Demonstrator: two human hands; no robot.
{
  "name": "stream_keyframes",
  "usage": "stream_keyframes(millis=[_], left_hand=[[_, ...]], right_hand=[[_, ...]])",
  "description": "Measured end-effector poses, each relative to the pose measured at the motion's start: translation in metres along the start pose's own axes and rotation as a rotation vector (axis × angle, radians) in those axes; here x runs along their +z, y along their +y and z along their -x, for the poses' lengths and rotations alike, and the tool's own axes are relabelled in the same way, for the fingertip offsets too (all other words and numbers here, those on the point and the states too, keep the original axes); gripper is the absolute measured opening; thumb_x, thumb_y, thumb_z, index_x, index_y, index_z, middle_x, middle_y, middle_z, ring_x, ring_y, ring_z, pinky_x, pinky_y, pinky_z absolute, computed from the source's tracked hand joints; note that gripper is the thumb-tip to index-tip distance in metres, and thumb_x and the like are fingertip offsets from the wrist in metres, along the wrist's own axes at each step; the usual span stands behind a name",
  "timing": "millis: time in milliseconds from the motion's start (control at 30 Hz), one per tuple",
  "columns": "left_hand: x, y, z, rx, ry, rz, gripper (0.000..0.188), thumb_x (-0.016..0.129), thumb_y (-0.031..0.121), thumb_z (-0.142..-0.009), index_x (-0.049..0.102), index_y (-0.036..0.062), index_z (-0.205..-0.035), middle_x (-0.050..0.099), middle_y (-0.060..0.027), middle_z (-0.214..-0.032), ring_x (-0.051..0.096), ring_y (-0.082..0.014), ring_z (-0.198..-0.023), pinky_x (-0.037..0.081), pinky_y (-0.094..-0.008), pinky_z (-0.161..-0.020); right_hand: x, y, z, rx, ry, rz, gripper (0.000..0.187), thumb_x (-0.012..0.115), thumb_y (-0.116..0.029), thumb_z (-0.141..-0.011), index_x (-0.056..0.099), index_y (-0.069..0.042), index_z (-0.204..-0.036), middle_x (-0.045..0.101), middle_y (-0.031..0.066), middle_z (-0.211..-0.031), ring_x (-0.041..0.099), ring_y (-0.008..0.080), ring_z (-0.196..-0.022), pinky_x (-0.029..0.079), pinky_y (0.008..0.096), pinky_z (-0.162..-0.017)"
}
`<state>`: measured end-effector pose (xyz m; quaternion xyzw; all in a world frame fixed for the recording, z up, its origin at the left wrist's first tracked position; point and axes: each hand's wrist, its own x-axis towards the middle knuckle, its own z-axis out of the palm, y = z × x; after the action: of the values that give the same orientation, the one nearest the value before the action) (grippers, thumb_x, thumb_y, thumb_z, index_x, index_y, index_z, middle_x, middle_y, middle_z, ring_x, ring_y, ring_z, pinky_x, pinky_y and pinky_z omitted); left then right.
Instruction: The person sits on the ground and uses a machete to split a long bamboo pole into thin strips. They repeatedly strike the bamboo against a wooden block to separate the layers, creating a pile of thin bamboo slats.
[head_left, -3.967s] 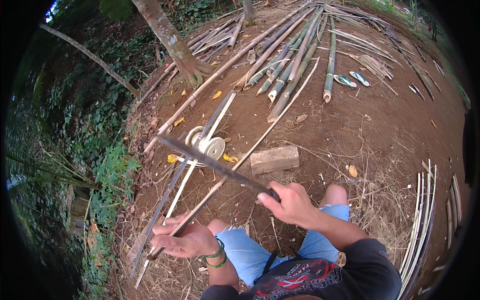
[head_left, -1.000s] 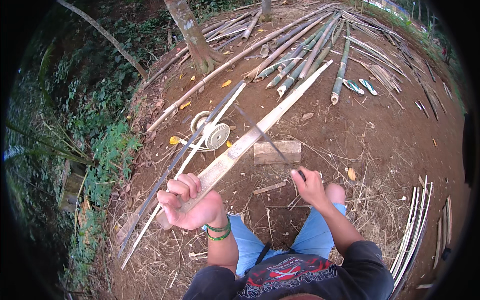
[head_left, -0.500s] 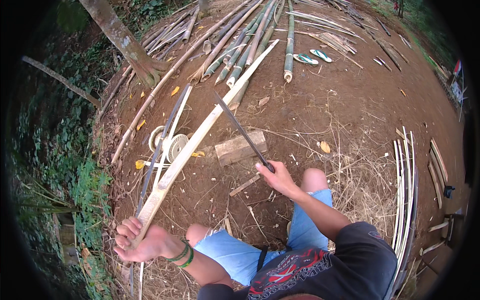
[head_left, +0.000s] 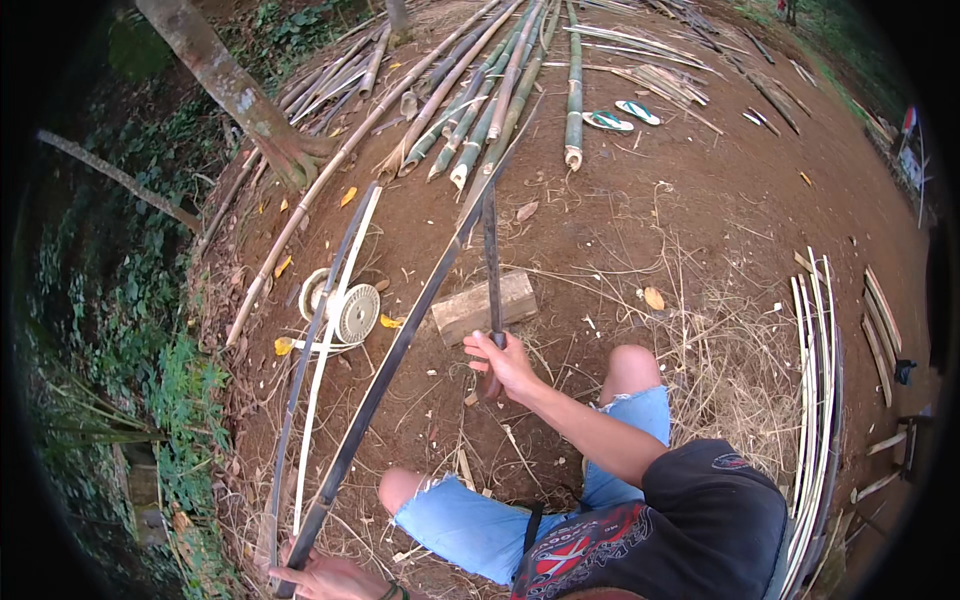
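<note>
My left hand [head_left: 328,578], at the lower left, is closed around the near end of a long split bamboo strip [head_left: 388,372]. The strip slants up and away to the right, its dark outer side now showing. In my right hand [head_left: 508,364] is a machete [head_left: 493,262], gripped by its brown handle with some fingers loosened. Its dark blade points away from me, and its tip comes up to the strip; whether they touch I cannot tell. Just beyond my right hand, a rectangular wooden block [head_left: 462,316] lies on the soil.
Two thin strips [head_left: 338,325] lie left of the held one, by pale round slotted discs [head_left: 357,314]. Green bamboo poles [head_left: 490,130] spread at the far side, with sandals [head_left: 608,121] beside them. Thin strips [head_left: 812,400] lie at right; a tree trunk [head_left: 235,90] stands far left.
The bamboo strip has turned from its pale inner side to its dark outer side. My left hand has moved down and nearer. My right hand has moved left, and the machete now points straighter away.
</note>
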<state>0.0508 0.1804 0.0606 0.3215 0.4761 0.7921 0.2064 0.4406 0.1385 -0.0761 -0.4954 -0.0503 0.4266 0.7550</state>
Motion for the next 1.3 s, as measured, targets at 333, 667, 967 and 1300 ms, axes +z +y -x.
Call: stream_keyframes(millis=[333,667,967,1300], left_hand=[[-0.042,-0.026,-0.010,-0.057,0.143,-0.140,0.053,0.055,0.043,-0.102,0.061,-0.0087,-0.107,0.065,-0.0173,-0.106,0.064,-0.0274,-0.101,0.052,-0.0386,-0.098],[-0.080,-0.038,-0.019,-0.156,0.174,-0.155,0.051,0.056,0.042,-0.101,0.062,-0.0077,-0.105,0.065,-0.0167,-0.106,0.064,-0.0268,-0.100,0.051,-0.0383,-0.096],[-0.166,-0.062,-0.027,-0.281,0.282,-0.204,0.049,0.057,0.042,-0.100,0.063,-0.0068,-0.104,0.065,-0.0161,-0.105,0.064,-0.0262,-0.099,0.051,-0.0380,-0.094],[-0.325,-0.064,-0.040,-0.363,0.591,-0.227,0.046,0.059,0.040,-0.099,0.064,-0.0063,-0.103,0.066,-0.0155,-0.104,0.064,-0.0259,-0.096,0.051,-0.0378,-0.091]], right_hand=[[0.045,0.038,-0.009,0.052,0.099,-0.254,0.040,0.074,-0.032,-0.092,0.055,-0.005,-0.114,0.063,0.0097,-0.115,0.065,0.0230,-0.109,0.058,0.0380,-0.081],[0.049,0.046,-0.002,0.160,0.049,-0.377,0.031,0.074,-0.021,-0.091,0.055,-0.005,-0.110,0.066,0.0103,-0.114,0.068,0.0228,-0.098,0.060,0.0386,-0.076],[0.058,0.041,0.047,0.167,0.080,-0.236,0.026,0.076,-0.019,-0.089,0.053,-0.010,-0.096,0.064,0.0056,-0.092,0.067,0.0167,-0.078,0.057,0.0309,-0.066],[0.121,0.070,0.127,0.191,-0.188,-0.133,0.022,0.074,-0.019,-0.092,0.061,-0.005,-0.102,0.065,0.0048,-0.093,0.065,0.0136,-0.082,0.056,0.0290,-0.072]])
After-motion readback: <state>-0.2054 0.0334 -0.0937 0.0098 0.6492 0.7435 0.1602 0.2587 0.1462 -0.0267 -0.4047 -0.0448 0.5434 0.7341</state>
